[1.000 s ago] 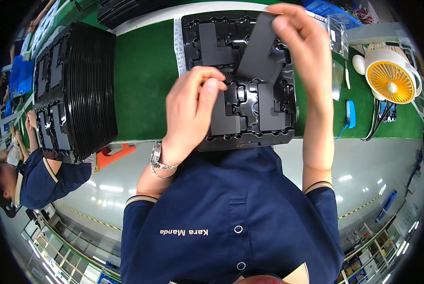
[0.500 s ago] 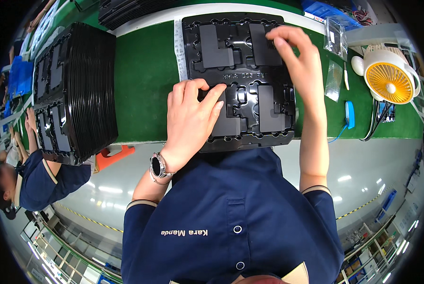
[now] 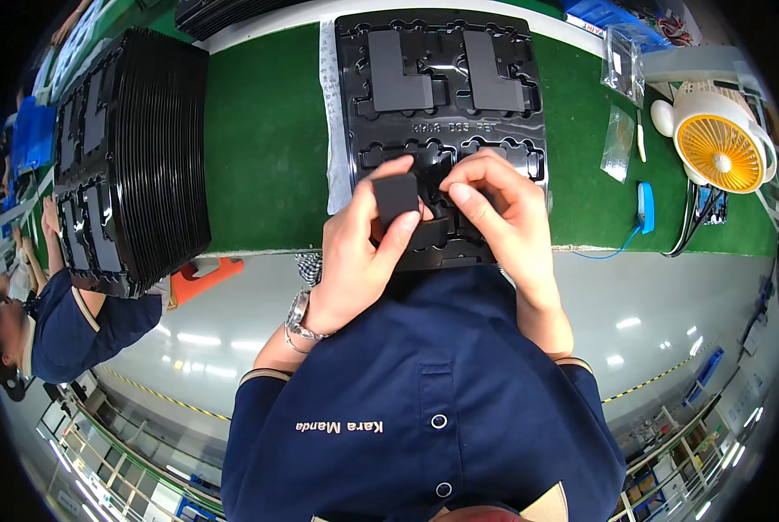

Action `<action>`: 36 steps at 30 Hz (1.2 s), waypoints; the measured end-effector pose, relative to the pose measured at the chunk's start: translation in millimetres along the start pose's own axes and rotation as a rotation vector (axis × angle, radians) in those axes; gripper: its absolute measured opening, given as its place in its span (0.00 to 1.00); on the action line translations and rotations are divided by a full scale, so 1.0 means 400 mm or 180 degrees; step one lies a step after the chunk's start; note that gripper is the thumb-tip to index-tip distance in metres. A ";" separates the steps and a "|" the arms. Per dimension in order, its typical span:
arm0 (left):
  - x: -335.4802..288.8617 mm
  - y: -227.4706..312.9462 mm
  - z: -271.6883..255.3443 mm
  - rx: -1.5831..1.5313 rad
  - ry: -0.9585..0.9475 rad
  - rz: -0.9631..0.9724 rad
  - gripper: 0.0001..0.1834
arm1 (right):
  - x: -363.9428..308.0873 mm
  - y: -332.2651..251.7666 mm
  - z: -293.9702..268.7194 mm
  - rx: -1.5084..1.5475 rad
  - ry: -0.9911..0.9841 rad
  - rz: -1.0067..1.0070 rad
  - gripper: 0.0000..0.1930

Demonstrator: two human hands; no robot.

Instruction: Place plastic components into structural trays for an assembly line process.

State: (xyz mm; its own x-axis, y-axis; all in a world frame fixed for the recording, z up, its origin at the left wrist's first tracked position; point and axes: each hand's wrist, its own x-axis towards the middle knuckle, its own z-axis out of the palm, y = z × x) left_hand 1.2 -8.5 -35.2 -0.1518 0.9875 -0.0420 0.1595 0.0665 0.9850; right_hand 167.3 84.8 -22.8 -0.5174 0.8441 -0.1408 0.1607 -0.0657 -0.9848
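A black moulded plastic tray (image 3: 442, 129) lies in front of me on the green bench. Flat, dark grey L-shaped pieces sit in its far left pocket (image 3: 394, 78) and far right pocket (image 3: 494, 83). Over the near half, my left hand (image 3: 359, 230) grips another dark grey L-shaped piece (image 3: 396, 197) between thumb and fingers, raised off the tray. Close to its right, my right hand (image 3: 503, 213) has thumb and forefinger drawn together; whatever is between them is too small to make out. Both hands cover much of the near pockets.
A tall stack of similar black trays (image 3: 159, 165) stands at left, with a co-worker (image 3: 94, 335) beside it. At right are a white and yellow fan (image 3: 720, 148), clear plastic bags (image 3: 617, 143) and a blue clip with a cord (image 3: 644, 207). A pale strip (image 3: 330, 122) edges the tray.
My left hand has lifted a dark grey piece from the near left pocket. My right hand has come down from the far right pocket toward it. The tray appears slightly higher in view.
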 end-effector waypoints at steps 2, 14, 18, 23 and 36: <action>0.013 0.017 0.011 -0.0841 0.0275 -0.0134 0.24 | 0.004 0.003 0.015 0.0307 -0.0100 0.0030 0.06; 0.038 0.046 0.015 -0.0878 0.0284 -0.0322 0.29 | 0.022 -0.034 0.047 0.0670 -0.0186 0.0117 0.06; 0.040 0.043 0.013 -0.0601 0.0212 -0.0078 0.29 | 0.022 -0.033 0.048 -0.0241 -0.0024 -0.0699 0.05; 0.037 0.053 0.002 -0.0329 0.0189 0.0189 0.29 | 0.020 -0.037 0.054 -0.0292 0.0051 -0.0918 0.05; 0.054 0.069 -0.001 -0.0340 0.0115 0.0268 0.30 | 0.031 -0.043 0.050 0.0499 -0.0071 -0.0384 0.06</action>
State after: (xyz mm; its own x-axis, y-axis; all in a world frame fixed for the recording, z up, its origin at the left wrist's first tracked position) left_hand 1.7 14.6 -9.0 -0.1776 0.9831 0.0455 0.0687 -0.0338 0.9971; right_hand 141.2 85.6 -9.8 -0.5439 0.8389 -0.0211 -0.0356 -0.0482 -0.9982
